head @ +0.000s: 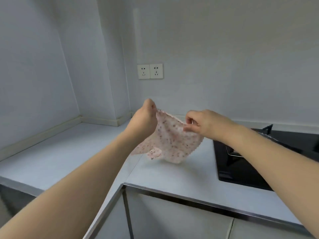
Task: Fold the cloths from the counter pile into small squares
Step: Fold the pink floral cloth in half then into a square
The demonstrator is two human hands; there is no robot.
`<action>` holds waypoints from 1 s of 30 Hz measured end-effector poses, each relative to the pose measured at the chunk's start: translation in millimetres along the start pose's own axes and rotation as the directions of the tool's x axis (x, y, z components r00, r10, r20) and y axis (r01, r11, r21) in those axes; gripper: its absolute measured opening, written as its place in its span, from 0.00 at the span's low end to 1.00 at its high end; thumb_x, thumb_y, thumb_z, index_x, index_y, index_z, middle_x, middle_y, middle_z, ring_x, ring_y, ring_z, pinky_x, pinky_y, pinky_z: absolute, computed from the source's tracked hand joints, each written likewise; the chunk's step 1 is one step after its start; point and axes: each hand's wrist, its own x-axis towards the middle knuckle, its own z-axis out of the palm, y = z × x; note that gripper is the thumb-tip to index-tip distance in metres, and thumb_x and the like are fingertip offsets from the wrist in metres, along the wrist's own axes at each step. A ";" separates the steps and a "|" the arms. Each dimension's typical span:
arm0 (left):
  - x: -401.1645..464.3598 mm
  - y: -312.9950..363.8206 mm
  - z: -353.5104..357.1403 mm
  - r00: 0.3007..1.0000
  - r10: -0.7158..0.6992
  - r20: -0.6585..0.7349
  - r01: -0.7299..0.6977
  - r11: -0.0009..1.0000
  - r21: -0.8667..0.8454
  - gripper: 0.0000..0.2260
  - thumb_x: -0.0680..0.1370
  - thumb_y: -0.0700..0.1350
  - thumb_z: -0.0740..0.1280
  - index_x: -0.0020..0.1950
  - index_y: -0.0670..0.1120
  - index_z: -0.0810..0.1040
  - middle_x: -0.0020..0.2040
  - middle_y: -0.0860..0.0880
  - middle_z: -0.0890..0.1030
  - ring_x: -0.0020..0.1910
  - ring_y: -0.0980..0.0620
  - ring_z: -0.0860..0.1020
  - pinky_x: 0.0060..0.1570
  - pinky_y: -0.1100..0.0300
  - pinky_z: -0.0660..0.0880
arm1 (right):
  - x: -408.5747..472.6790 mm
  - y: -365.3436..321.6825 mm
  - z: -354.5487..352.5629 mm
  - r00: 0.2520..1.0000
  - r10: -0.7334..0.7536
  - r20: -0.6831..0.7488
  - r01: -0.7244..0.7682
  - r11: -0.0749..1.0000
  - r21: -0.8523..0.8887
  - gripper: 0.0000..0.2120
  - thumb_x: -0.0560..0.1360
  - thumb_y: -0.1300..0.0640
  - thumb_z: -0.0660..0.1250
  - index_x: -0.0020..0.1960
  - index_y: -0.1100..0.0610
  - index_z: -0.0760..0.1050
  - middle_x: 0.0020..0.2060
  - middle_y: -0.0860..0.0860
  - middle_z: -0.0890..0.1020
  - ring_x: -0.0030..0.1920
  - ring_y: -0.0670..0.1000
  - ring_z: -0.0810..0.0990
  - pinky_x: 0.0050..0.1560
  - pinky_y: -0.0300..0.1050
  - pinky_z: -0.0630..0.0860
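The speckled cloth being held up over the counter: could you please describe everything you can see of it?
The cloth is thin, pale pink-white fabric with small dark and reddish specks and a wavy edge. It hangs unfolded and rumpled in the air above the grey counter, left of the black hob. The left hand pinches one top corner and the right hand pinches the other. Whether its lowest part touches the counter cannot be told.

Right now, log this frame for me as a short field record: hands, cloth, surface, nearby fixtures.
left hand: pinches the cloth's upper left edge
right hand: pinches the cloth's upper right edge
cloth: pink, speckled, unfolded, hanging between both hands, lower end at or just above the counter
counter: pale grey, L-shaped
stove: black, set into the counter at right
sockets: two on the wall
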 end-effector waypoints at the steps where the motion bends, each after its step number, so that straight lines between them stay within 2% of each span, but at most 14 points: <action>1: -9.1 8.8 -9.5 0.999 0.040 0.036 -0.039 0.999 -0.028 0.05 0.82 0.39 0.52 0.50 0.41 0.65 0.37 0.45 0.70 0.33 0.48 0.65 0.33 0.52 0.63 | -8.1 -8.9 -16.1 0.999 0.016 0.035 -0.014 0.999 -0.038 0.10 0.76 0.43 0.66 0.47 0.49 0.71 0.35 0.43 0.72 0.38 0.48 0.73 0.34 0.42 0.65; 4: -32.5 34.0 -40.2 0.974 0.042 0.224 -0.016 0.993 -0.117 0.08 0.80 0.50 0.61 0.51 0.45 0.71 0.39 0.52 0.73 0.36 0.51 0.71 0.37 0.56 0.68 | -28.5 -30.2 -56.3 0.983 0.092 0.159 -0.071 0.989 -0.131 0.08 0.75 0.46 0.68 0.48 0.49 0.77 0.35 0.42 0.73 0.36 0.42 0.71 0.34 0.39 0.65; 6: -39.5 44.4 -56.5 0.940 0.039 0.339 0.013 0.989 -0.149 0.09 0.77 0.51 0.67 0.49 0.45 0.73 0.40 0.53 0.73 0.37 0.52 0.72 0.38 0.58 0.68 | -37.8 -39.2 -77.1 0.958 0.148 0.247 -0.138 0.989 -0.057 0.06 0.74 0.48 0.71 0.45 0.50 0.79 0.36 0.42 0.78 0.37 0.44 0.75 0.35 0.38 0.69; 9: -44.1 50.1 -67.2 0.901 0.033 0.432 0.066 0.975 -0.211 0.06 0.76 0.45 0.65 0.42 0.44 0.71 0.36 0.51 0.70 0.35 0.50 0.68 0.35 0.57 0.66 | -45.7 -46.7 -99.2 0.917 0.193 0.348 -0.237 0.968 0.085 0.02 0.73 0.58 0.71 0.42 0.53 0.80 0.36 0.48 0.80 0.35 0.48 0.77 0.32 0.38 0.73; 11: -43.5 49.1 -65.2 0.894 0.014 0.447 0.084 0.977 -0.197 0.09 0.78 0.47 0.63 0.40 0.45 0.71 0.35 0.51 0.69 0.33 0.50 0.67 0.34 0.58 0.65 | -44.5 -47.0 -104.9 0.903 0.218 0.371 -0.269 0.959 0.091 0.03 0.74 0.61 0.70 0.42 0.55 0.80 0.36 0.50 0.81 0.35 0.48 0.78 0.35 0.40 0.75; 13: -38.6 45.0 -58.0 0.894 -0.020 0.448 0.089 0.987 -0.133 0.10 0.79 0.48 0.62 0.40 0.45 0.71 0.35 0.50 0.71 0.33 0.50 0.67 0.33 0.59 0.65 | -38.4 -41.6 -101.4 0.893 0.257 0.370 -0.286 0.958 0.024 0.04 0.74 0.61 0.69 0.41 0.54 0.79 0.38 0.50 0.81 0.39 0.50 0.79 0.40 0.43 0.77; 16: -23.8 29.7 -36.1 0.897 -0.068 0.436 0.075 0.997 0.002 0.09 0.78 0.44 0.59 0.38 0.44 0.70 0.34 0.49 0.69 0.33 0.49 0.66 0.34 0.58 0.65 | -23.9 -23.3 -79.5 0.902 0.292 0.318 -0.277 0.956 -0.093 0.07 0.74 0.61 0.68 0.40 0.51 0.77 0.38 0.47 0.79 0.40 0.49 0.77 0.35 0.39 0.71; 19: -6.3 6.7 -2.9 0.896 -0.098 0.434 0.047 0.991 0.126 0.09 0.77 0.40 0.57 0.43 0.40 0.75 0.35 0.49 0.72 0.33 0.49 0.69 0.34 0.58 0.69 | -5.4 5.3 -39.5 0.922 0.294 0.253 -0.260 0.953 -0.159 0.05 0.74 0.61 0.66 0.43 0.52 0.76 0.40 0.48 0.78 0.41 0.50 0.76 0.34 0.39 0.69; 21: 5.5 -10.2 21.6 0.908 -0.096 0.408 0.013 0.979 0.201 0.11 0.78 0.39 0.56 0.47 0.39 0.77 0.37 0.49 0.75 0.34 0.48 0.71 0.35 0.58 0.70 | 7.0 27.7 -8.5 0.933 0.299 0.200 -0.274 0.951 -0.142 0.06 0.74 0.62 0.65 0.43 0.51 0.75 0.43 0.49 0.78 0.43 0.51 0.77 0.37 0.40 0.70; 24: 22.8 -34.0 50.6 0.952 -0.106 0.288 0.005 0.944 0.330 0.11 0.79 0.40 0.55 0.52 0.44 0.76 0.45 0.47 0.79 0.44 0.45 0.76 0.41 0.55 0.72 | 20.3 51.4 27.0 0.951 0.299 0.085 -0.292 0.953 -0.080 0.09 0.75 0.63 0.61 0.44 0.50 0.73 0.47 0.50 0.78 0.45 0.52 0.76 0.40 0.43 0.71; 27: 34.2 -50.2 64.1 0.983 -0.039 0.181 -0.038 0.916 0.400 0.09 0.77 0.37 0.55 0.52 0.47 0.71 0.44 0.45 0.79 0.43 0.42 0.75 0.39 0.50 0.73 | 25.0 59.5 44.1 0.972 0.221 -0.075 -0.225 0.973 -0.053 0.09 0.74 0.64 0.58 0.47 0.54 0.74 0.47 0.50 0.75 0.47 0.52 0.74 0.43 0.46 0.71; 30: 24.4 -62.8 68.7 0.987 0.071 0.147 -0.120 0.926 0.357 0.09 0.76 0.37 0.57 0.51 0.47 0.73 0.46 0.49 0.77 0.44 0.45 0.74 0.38 0.53 0.72 | 16.2 57.3 63.2 0.971 0.190 -0.142 -0.196 0.980 -0.032 0.09 0.75 0.64 0.58 0.49 0.55 0.75 0.47 0.49 0.75 0.47 0.52 0.74 0.44 0.48 0.72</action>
